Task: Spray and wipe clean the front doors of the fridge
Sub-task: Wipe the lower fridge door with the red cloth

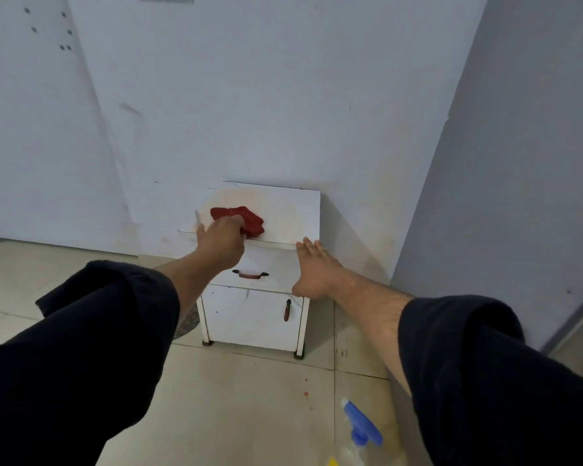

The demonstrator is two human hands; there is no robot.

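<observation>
A crumpled red cloth (246, 219) lies on top of a small white cabinet (283, 210) against the wall. My left hand (221, 243) is on the cloth, fingers closed on its near edge. My right hand (313, 269) is held flat with fingers extended, its fingertips touching the front right edge of the cabinet top. A spray bottle with a blue trigger head (362, 427) stands on the floor at the bottom of the view, below my right forearm. A tall grey panel (505, 163) at the right may be the fridge side; no fridge door front is visible.
The cabinet has a drawer with a reddish handle (249, 274) and a lower door with a vertical handle (287, 310). A white wall (249, 95) rises behind it. Beige floor tiles (243, 398) carry small stains. A white door (31, 129) is at the left.
</observation>
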